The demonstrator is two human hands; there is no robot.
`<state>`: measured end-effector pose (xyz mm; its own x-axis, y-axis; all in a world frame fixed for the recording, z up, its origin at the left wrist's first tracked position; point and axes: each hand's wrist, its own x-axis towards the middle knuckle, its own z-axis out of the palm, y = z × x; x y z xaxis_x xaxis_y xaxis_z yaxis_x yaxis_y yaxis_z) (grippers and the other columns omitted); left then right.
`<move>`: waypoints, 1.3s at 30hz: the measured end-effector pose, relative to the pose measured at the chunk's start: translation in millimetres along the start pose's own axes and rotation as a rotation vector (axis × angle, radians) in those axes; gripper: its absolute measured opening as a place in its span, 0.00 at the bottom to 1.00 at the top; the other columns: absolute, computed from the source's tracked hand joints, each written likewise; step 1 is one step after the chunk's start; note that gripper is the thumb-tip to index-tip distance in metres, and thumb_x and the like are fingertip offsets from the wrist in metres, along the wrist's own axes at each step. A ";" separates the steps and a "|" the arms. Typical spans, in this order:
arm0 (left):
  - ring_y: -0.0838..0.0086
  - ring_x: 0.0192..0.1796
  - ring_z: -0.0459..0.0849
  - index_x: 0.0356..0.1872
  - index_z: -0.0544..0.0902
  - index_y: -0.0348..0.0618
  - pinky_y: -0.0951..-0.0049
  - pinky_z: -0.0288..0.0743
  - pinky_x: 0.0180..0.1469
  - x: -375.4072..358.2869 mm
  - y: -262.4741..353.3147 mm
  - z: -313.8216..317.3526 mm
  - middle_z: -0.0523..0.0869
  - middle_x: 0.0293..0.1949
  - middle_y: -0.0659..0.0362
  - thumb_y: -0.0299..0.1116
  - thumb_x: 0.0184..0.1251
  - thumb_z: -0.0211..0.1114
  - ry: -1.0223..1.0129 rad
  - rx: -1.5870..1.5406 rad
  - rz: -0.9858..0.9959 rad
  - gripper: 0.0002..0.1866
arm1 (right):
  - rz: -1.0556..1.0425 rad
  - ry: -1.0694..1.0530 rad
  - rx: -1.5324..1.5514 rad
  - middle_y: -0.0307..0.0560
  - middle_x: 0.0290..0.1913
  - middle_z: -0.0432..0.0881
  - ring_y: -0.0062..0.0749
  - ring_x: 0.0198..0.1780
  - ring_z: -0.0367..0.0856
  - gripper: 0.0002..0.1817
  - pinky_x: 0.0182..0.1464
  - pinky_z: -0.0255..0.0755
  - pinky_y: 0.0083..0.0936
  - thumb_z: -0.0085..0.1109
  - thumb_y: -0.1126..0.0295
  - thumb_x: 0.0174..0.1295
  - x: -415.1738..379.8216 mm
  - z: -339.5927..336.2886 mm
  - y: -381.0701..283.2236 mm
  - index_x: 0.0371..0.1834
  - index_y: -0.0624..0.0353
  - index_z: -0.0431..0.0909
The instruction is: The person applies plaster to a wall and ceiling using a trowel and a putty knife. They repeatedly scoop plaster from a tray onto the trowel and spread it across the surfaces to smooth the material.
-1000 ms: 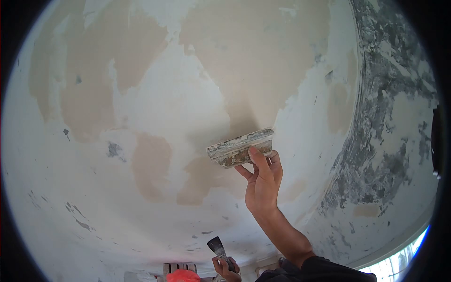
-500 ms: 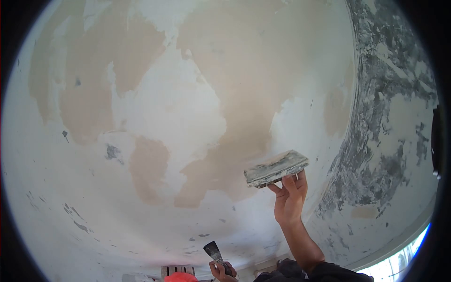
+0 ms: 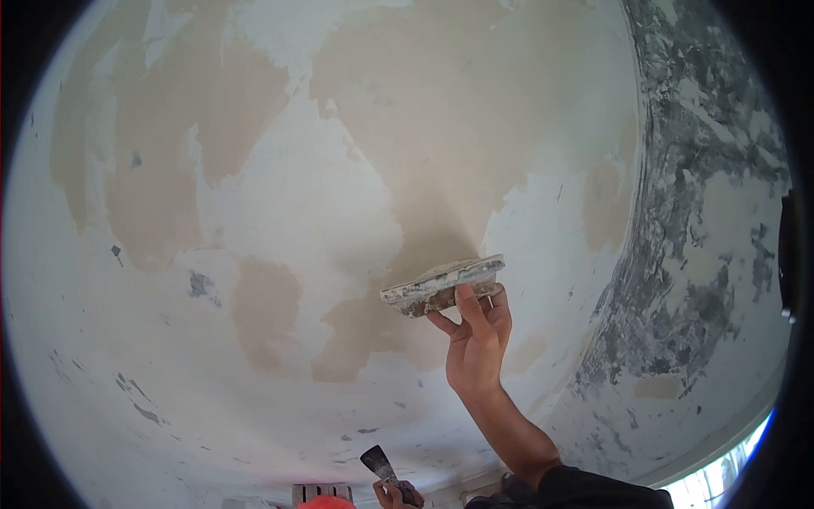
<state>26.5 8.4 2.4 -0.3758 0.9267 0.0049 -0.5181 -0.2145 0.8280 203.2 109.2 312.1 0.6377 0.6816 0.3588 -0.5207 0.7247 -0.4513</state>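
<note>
My right hand (image 3: 477, 343) reaches up at mid-frame, closed on a wide plastering trowel (image 3: 441, 287) crusted with pale and dark plaster. The trowel's long edge lies at the plastered surface (image 3: 314, 204), over a tan patch (image 3: 441, 212); whether it touches cannot be made out for sure. Low at the bottom edge, my left hand (image 3: 397, 495) grips a putty knife (image 3: 379, 463) with its dark, smeared blade pointing up and left. Its handle is mostly covered by the fingers.
Tan and white patches cover the surface ahead. At right, beyond a curved corner line, is a grey, streaked surface (image 3: 704, 280). A red object (image 3: 326, 503) and a slatted pale item (image 3: 321, 491) show at the bottom edge. Bright light enters at lower right (image 3: 721, 475).
My right hand has swept the trowel left and slightly up across the surface, and the blade has tilted so more of its underside shows. My left hand with the putty knife has shifted slightly left and down.
</note>
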 end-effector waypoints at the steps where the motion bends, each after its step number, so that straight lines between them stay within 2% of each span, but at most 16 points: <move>1: 0.85 0.11 0.55 0.44 0.68 0.49 0.81 0.47 0.12 -2.6 1.2 2.1 0.68 0.17 0.65 0.35 0.75 0.55 0.004 0.001 -0.003 0.06 | -0.008 -0.024 0.016 0.41 0.44 0.78 0.24 0.48 0.80 0.13 0.45 0.85 0.33 0.61 0.69 0.66 6.6 17.7 -3.6 0.46 0.58 0.67; 5: 0.85 0.12 0.55 0.45 0.68 0.50 0.82 0.47 0.12 -8.7 10.9 15.7 0.69 0.17 0.66 0.34 0.74 0.56 0.053 -0.053 -0.058 0.07 | -0.031 -0.152 0.090 0.40 0.44 0.79 0.24 0.50 0.79 0.13 0.46 0.85 0.32 0.62 0.69 0.65 35.2 70.0 -26.7 0.47 0.57 0.69; 7: 0.86 0.12 0.55 0.45 0.68 0.51 0.82 0.47 0.12 -9.6 12.4 14.4 0.68 0.17 0.66 0.34 0.74 0.56 0.056 -0.082 -0.084 0.06 | -0.202 -0.267 0.161 0.44 0.45 0.78 0.24 0.46 0.81 0.14 0.48 0.85 0.34 0.62 0.70 0.65 37.1 73.8 -46.5 0.46 0.60 0.67; 11: 0.86 0.12 0.55 0.46 0.68 0.51 0.82 0.46 0.13 -6.3 9.1 11.3 0.65 0.17 0.67 0.33 0.74 0.57 0.059 -0.052 -0.046 0.07 | -0.249 -0.217 0.122 0.49 0.52 0.79 0.29 0.49 0.83 0.22 0.49 0.87 0.29 0.55 0.73 0.67 4.2 15.4 -55.9 0.62 0.67 0.64; 16: 0.87 0.12 0.55 0.46 0.69 0.50 0.82 0.46 0.13 -3.2 0.3 -4.5 0.65 0.17 0.68 0.33 0.73 0.57 0.079 -0.053 -0.050 0.07 | -0.147 -0.075 -0.072 0.47 0.50 0.81 0.27 0.47 0.84 0.22 0.46 0.85 0.26 0.57 0.73 0.65 -6.6 -87.6 -40.8 0.61 0.65 0.66; 20: 0.87 0.13 0.56 0.46 0.69 0.50 0.83 0.46 0.13 -4.2 1.5 -7.6 0.66 0.17 0.68 0.32 0.73 0.57 0.055 -0.038 -0.050 0.07 | -0.162 0.006 -0.332 0.45 0.46 0.82 0.23 0.42 0.83 0.19 0.41 0.82 0.21 0.58 0.72 0.66 9.4 -115.1 -39.0 0.58 0.66 0.71; 25: 0.87 0.13 0.56 0.48 0.68 0.49 0.82 0.47 0.13 -3.9 3.8 -9.3 0.67 0.18 0.67 0.31 0.73 0.58 -0.001 -0.053 -0.064 0.09 | -0.231 0.030 -0.525 0.44 0.42 0.82 0.23 0.41 0.79 0.18 0.40 0.77 0.19 0.62 0.71 0.65 13.3 -98.2 -22.4 0.54 0.69 0.74; 27: 0.87 0.13 0.56 0.54 0.68 0.48 0.82 0.48 0.13 -0.6 -8.0 -21.8 0.69 0.19 0.65 0.31 0.73 0.59 0.036 -0.096 -0.120 0.14 | -0.374 0.028 -0.620 0.44 0.41 0.82 0.22 0.41 0.78 0.18 0.39 0.78 0.20 0.63 0.74 0.63 11.2 -86.8 -10.7 0.54 0.70 0.74; 28: 0.87 0.13 0.56 0.54 0.68 0.48 0.82 0.48 0.13 -1.2 -8.1 -20.2 0.69 0.19 0.65 0.31 0.73 0.59 0.032 -0.096 -0.122 0.14 | -0.374 0.027 -0.619 0.45 0.42 0.82 0.24 0.43 0.80 0.18 0.39 0.79 0.20 0.64 0.76 0.62 8.7 -80.4 -6.9 0.54 0.70 0.75; 30: 0.86 0.13 0.57 0.61 0.65 0.48 0.82 0.49 0.12 -5.6 -6.7 -16.7 0.70 0.19 0.63 0.32 0.72 0.60 0.049 -0.083 -0.038 0.20 | -0.356 0.019 -0.603 0.46 0.43 0.82 0.24 0.44 0.80 0.18 0.40 0.80 0.21 0.65 0.76 0.61 2.4 -61.2 4.7 0.54 0.70 0.75; 34: 0.85 0.13 0.57 0.66 0.62 0.47 0.82 0.51 0.12 -5.1 -16.1 -25.5 0.72 0.20 0.62 0.31 0.73 0.59 0.128 -0.067 -0.113 0.25 | -0.213 -0.144 -0.532 0.46 0.44 0.82 0.26 0.47 0.80 0.19 0.46 0.82 0.24 0.66 0.77 0.61 -13.3 -6.5 28.7 0.55 0.69 0.75; 35: 0.84 0.13 0.57 0.69 0.60 0.46 0.82 0.51 0.13 -6.3 -18.1 -27.6 0.73 0.20 0.61 0.36 0.73 0.60 0.105 -0.016 -0.064 0.28 | -0.133 -0.225 -0.499 0.45 0.45 0.82 0.26 0.47 0.79 0.19 0.48 0.82 0.25 0.65 0.78 0.61 -16.9 4.1 31.2 0.55 0.71 0.74; 36: 0.83 0.13 0.57 0.71 0.59 0.45 0.81 0.51 0.13 -7.0 -19.8 -30.6 0.73 0.21 0.60 0.41 0.73 0.61 0.082 0.034 -0.014 0.31 | -0.135 -0.208 -0.498 0.45 0.45 0.82 0.26 0.47 0.79 0.19 0.48 0.82 0.25 0.65 0.78 0.61 -20.8 6.0 32.3 0.55 0.71 0.74; 37: 0.83 0.13 0.57 0.71 0.59 0.45 0.81 0.51 0.13 -5.3 -22.1 -36.5 0.73 0.21 0.60 0.41 0.73 0.61 0.073 0.047 -0.015 0.31 | -0.093 -0.309 -0.402 0.45 0.46 0.81 0.26 0.48 0.79 0.20 0.48 0.82 0.26 0.65 0.78 0.61 -26.9 6.2 34.3 0.55 0.71 0.74; 38: 0.83 0.13 0.57 0.73 0.58 0.45 0.81 0.51 0.13 -1.5 -23.6 -42.5 0.74 0.21 0.59 0.48 0.72 0.60 0.116 -0.047 -0.097 0.35 | -0.052 -0.413 -0.301 0.46 0.47 0.81 0.27 0.49 0.79 0.20 0.49 0.81 0.26 0.65 0.78 0.61 -32.5 4.9 36.3 0.56 0.71 0.73; 39: 0.82 0.12 0.56 0.75 0.56 0.45 0.82 0.50 0.13 1.6 -26.3 -47.4 0.74 0.22 0.59 0.55 0.71 0.60 0.163 -0.149 -0.177 0.40 | -0.056 -0.408 -0.296 0.46 0.47 0.81 0.27 0.49 0.79 0.20 0.49 0.81 0.26 0.65 0.78 0.61 -37.8 -2.5 34.5 0.56 0.71 0.73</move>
<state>3.1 0.9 -46.0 -0.3817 0.8946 -0.2322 -0.6891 -0.1081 0.7165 162.6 108.2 280.9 0.3550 0.6695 0.6525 -0.2714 0.7417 -0.6133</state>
